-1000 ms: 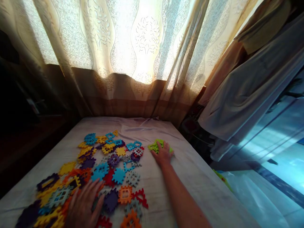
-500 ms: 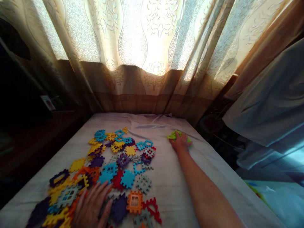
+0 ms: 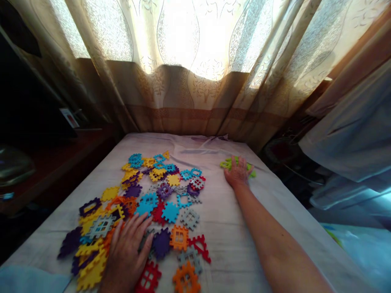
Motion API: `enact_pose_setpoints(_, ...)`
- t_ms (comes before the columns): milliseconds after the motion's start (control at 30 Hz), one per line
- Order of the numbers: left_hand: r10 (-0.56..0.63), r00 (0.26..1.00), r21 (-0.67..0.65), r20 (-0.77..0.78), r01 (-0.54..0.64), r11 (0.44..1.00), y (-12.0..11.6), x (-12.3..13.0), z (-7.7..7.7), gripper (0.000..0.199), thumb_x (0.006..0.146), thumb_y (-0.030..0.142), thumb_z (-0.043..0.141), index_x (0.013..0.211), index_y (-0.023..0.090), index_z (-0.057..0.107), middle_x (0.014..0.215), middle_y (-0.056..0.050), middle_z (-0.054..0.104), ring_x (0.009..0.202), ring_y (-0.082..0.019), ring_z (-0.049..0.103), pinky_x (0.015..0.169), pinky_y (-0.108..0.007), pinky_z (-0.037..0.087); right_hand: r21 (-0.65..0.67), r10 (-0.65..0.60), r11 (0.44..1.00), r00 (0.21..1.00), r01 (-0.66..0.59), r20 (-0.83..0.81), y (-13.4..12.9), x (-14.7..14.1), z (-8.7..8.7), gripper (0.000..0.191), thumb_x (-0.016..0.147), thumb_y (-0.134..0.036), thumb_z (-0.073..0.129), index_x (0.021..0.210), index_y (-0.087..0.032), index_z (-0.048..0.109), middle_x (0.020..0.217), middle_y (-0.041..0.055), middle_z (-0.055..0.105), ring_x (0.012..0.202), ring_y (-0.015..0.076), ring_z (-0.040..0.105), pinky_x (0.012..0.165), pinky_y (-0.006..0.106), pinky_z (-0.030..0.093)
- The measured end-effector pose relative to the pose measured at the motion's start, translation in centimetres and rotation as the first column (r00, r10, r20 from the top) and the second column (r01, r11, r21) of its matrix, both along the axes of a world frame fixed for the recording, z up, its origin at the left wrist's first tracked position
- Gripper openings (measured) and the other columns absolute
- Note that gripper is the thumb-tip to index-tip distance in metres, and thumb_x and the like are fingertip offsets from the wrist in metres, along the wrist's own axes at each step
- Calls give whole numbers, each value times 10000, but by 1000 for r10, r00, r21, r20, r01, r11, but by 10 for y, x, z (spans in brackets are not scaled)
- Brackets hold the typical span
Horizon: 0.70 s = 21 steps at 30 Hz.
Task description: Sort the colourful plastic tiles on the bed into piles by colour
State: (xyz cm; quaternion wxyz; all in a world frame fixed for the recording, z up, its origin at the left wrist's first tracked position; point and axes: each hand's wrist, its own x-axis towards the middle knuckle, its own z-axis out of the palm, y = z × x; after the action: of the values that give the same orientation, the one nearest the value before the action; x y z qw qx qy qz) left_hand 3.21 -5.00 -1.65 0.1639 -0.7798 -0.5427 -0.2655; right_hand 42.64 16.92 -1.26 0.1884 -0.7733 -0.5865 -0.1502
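Observation:
My right hand (image 3: 237, 173) reaches to the far right of the bed-like surface and lies over some lime-green interlocking puzzle tiles (image 3: 226, 163). Its fingers are stretched out on top of them, and part of the green is hidden under the palm. At the near left, my left hand (image 3: 130, 244) rests flat on the pile of colourful interlocking tiles, its fingers extended. Close by it are a dark purple tile (image 3: 161, 243), a blue tile (image 3: 170, 212), a red window tile (image 3: 148, 278) and a grey window tile (image 3: 102, 226).
Yellow tiles (image 3: 91, 276), an orange window tile (image 3: 179, 237) and several others spread over the white sheet (image 3: 220, 228). A patterned curtain (image 3: 189, 93) hangs behind. Pale cloth (image 3: 345, 126) hangs at the right, and a dark shelf (image 3: 100, 136) stands at the left.
The view has tilted down and shifted left, so more of the near tiles shows. My right hand stays at the green tiles with its fingers more stretched out; my left hand stays on the pile.

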Motion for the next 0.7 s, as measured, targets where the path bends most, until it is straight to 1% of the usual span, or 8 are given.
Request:
enact_pose_setpoints(133,8,1000,-20,20,-8,1000,-1,4,2,356,908,340,489,1233,230,585,1267,-68,653,1198,-243,562,1133,-471,239,83,132,987,990,-135,44,-34,-11,-3,608,799,-176,481,1407,-169,457,1485,183,387,1372,329,308,1101,604,180)
enact_pose_setpoints(233,20,998,-38,55,-18,999,-2,7,4,346,917,343,470,1214,223,602,1264,-86,653,1193,-253,567,1117,-494,262,101,221,969,974,-224,40,-65,-25,-3,550,818,-195,480,1366,-154,501,1462,187,419,1343,319,362,1107,561,219)
enact_pose_setpoints(333,32,995,-66,92,-26,997,-3,9,6,339,921,350,455,1184,220,626,1255,-98,657,1188,-261,572,1108,-514,276,118,363,926,932,-359,-12,-101,-47,-6,508,845,-263,492,1341,-160,521,1408,180,481,1303,307,415,1088,529,283)
enact_pose_setpoints(433,46,992,-90,117,-36,995,-3,13,8,345,927,352,437,1172,210,634,1261,-105,655,1197,-273,566,1101,-536,278,162,532,842,841,-514,-97,-147,-74,-7,522,868,-346,513,1367,-192,502,1375,154,521,1271,287,459,1067,490,348)
enact_pose_setpoints(500,53,990,-113,132,-38,993,-3,15,12,351,930,349,426,1175,208,635,1262,-105,655,1202,-275,564,1100,-543,278,132,655,755,743,-642,-135,-181,-92,-6,576,867,-434,544,1393,-208,483,1407,150,498,1286,283,456,1069,469,364)
enact_pose_setpoints(600,56,988,-151,142,-34,988,-8,16,18,360,936,344,410,1185,214,636,1269,-100,653,1221,-267,554,1116,-541,261,-27,777,610,605,-792,-174,-226,-113,2,803,770,-639,621,1437,-229,446,1498,176,390,1361,335,377,1101,525,311)
enact_pose_setpoints(667,45,992,-164,122,-25,986,-17,12,21,372,932,372,423,1206,228,629,1294,-97,638,1256,-269,526,1137,-555,216,-147,803,539,559,-829,-206,-246,-122,7,963,662,-748,655,1459,-262,419,1540,182,321,1397,378,311,1115,591,239)
enact_pose_setpoints(700,50,993,-166,103,-32,986,-23,7,22,394,919,408,449,1231,235,618,1324,-104,617,1287,-283,497,1145,-578,178,-199,802,519,554,-831,-223,-251,-125,10,1003,630,-775,658,1465,-278,410,1550,181,301,1407,390,288,1116,613,210)
